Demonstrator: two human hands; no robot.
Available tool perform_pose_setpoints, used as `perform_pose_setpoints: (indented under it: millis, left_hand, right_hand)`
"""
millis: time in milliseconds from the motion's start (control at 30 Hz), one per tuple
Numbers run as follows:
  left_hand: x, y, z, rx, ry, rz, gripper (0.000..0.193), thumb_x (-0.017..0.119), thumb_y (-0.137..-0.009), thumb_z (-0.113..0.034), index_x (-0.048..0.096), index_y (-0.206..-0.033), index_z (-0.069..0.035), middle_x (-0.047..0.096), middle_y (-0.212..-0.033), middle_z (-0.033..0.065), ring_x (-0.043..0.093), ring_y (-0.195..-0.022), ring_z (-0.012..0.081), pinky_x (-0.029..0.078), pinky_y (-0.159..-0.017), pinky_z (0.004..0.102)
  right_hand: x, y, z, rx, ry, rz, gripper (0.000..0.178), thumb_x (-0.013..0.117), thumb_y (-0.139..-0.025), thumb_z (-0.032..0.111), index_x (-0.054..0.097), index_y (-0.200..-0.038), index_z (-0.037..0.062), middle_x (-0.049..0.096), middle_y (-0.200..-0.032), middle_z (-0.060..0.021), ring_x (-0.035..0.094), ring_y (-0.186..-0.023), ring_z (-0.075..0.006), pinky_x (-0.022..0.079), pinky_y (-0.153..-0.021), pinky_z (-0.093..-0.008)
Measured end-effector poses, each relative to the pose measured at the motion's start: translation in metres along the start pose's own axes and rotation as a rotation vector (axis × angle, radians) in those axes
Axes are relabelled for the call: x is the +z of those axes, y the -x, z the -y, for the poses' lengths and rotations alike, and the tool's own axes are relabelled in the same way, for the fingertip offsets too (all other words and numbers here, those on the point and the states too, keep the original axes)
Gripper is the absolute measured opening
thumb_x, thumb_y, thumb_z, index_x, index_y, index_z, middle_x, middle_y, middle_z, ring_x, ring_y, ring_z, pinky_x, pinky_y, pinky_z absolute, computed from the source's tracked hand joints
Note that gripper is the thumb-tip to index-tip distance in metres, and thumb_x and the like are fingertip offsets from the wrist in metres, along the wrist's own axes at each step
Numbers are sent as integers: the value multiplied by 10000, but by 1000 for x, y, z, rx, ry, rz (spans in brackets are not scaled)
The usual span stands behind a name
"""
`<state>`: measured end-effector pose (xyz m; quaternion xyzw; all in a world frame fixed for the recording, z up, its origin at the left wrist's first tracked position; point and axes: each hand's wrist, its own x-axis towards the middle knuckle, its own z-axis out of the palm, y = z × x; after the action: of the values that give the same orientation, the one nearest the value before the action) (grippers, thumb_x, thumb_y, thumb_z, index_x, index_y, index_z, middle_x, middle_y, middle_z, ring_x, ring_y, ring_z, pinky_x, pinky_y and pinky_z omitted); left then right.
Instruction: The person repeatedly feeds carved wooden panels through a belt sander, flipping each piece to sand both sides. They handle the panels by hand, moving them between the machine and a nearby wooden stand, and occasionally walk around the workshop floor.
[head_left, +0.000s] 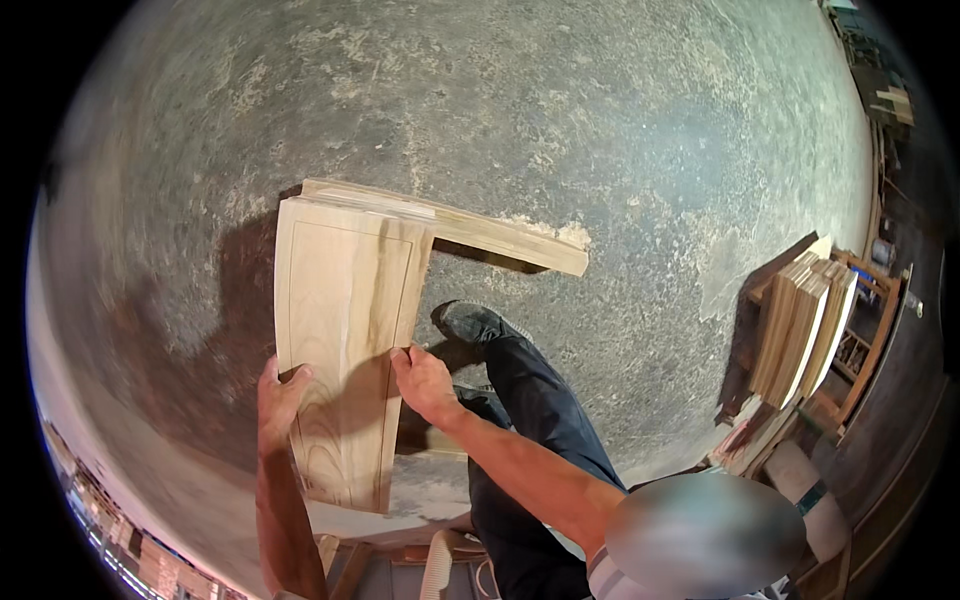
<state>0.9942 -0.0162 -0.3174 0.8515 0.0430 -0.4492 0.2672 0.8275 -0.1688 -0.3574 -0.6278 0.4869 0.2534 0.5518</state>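
A pale wooden panel (345,290) with a thin line running inside its border lies lengthwise in front of me. Layered wood edges show beneath its far end, like other boards stacked below. My left hand (280,398) grips the left edge, thumb on top and fingers out of sight underneath. On the right edge, a little farther up, my right hand (427,383) is closed with its thumb against the wood. A wooden batten (520,240) sticks out to the right from under the far end. Part of another wooden piece (430,443) shows beside the near end.
Worn grey concrete floor (600,120) surrounds the panel. A shoe (475,325) and dark trouser legs (545,400) are close on its right. Stacked boards (795,325) stand at the far right beside a wooden frame (872,350). A blurred patch (705,535) covers the lower right.
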Motion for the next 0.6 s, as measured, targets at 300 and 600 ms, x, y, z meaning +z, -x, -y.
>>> perform_pose_setpoints:
  millis: [300, 600]
  left_hand:
    - [10, 58, 127, -99, -323, -500, 748, 674, -763, -187, 272, -1351, 41, 363, -1348, 181, 335, -1255, 254, 282, -1030, 345]
    - [48, 200, 336, -996, 530, -566, 818, 715, -732, -386, 294, -1322, -8, 403, -1302, 122, 403, -1152, 271, 353, -931, 431]
  right_hand:
    - [-81, -8, 15, -341, 161, -173, 440, 526, -849, 264, 463, -1171, -29, 573, -1028, -253, 537, -971, -408, 440, -850, -446]
    - [-131, -89, 81, -668, 599, -129, 491, 485, -854, 324, 442, -1214, -7, 518, -1156, -240, 490, -1062, -387, 394, -912, -439]
